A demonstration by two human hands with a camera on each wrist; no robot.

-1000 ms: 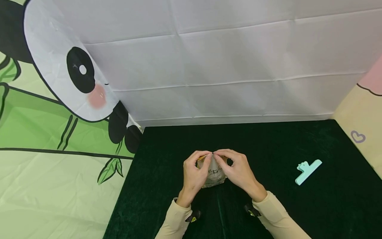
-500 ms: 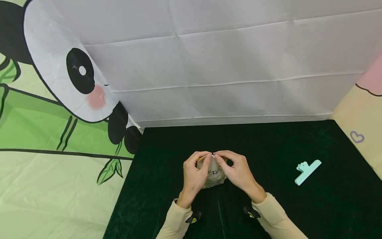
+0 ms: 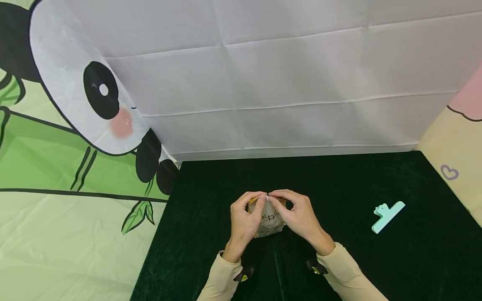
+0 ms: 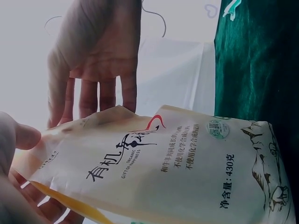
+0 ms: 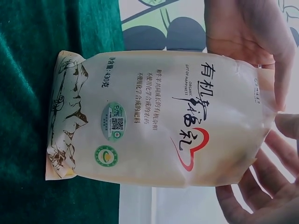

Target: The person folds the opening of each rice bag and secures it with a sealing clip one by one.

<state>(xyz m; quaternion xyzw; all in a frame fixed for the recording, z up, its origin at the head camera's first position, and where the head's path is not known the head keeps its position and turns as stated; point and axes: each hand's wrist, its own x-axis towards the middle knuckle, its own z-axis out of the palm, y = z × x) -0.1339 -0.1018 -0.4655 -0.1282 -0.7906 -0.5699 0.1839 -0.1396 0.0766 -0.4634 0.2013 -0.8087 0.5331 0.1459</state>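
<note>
A pale food bag (image 3: 270,221) with dark printing and a red heart-shaped stroke stands upright on the table in front of the person. My left hand (image 3: 244,217) pinches the left part of its top edge between thumb and fingers. On the other side my right hand (image 3: 303,215) pinches the top edge as well, the fingertips of both hands almost meeting. In the left wrist view the bag (image 4: 187,163) shows its printed front and a yellow side strip. The right wrist view shows the bag's front (image 5: 140,121) with round green labels.
A mint-green clip (image 3: 388,216) lies on the right of the table. Dark green cloth (image 3: 339,175) covers the table. Behind it hangs a white sheet (image 3: 286,83), with a panda-printed cloth (image 3: 113,125) at the left and a cream-and-pink cloth (image 3: 459,150) at the right.
Both hands stay at the bag's top edge, with only very slight finger movement. The bag and the clip keep their places; the head view shifts a little.
</note>
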